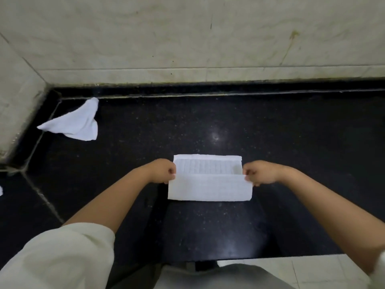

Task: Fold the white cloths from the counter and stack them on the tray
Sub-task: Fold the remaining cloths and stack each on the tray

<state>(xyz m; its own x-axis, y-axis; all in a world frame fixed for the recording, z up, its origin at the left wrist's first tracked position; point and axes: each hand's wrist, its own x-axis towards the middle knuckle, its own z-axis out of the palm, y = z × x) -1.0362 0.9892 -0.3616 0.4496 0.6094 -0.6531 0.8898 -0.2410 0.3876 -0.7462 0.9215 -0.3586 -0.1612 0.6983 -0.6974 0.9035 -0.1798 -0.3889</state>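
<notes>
Black speckled counter (291,142) running under a pale tiled wall (187,38), a joint line crossing at the left. Lying near the front middle: a white cloth (209,189), its near half being lifted and carried over toward the far edge. Pinching its left corner: left hand (161,171), fingers curled round the raised edge. Pinching the right corner the same way: right hand (260,172). Both gripping cloth, neither spread flat. Waiting crumpled in the far left corner against the wall: a second cloth (77,122). Peeking in at the left border: a white scrap (1,190), too little showing to name. Tray not in view.

Judging by the look: light, soft terry, limp enough to sag between the hands, grippy rather than slippery, nothing to break. Holding at the two corners of the moving edge and keeping it taut seeming the best way to stop the middle drooping. Laying edge on edge, then pressing the crease flat, likely coming next.
</notes>
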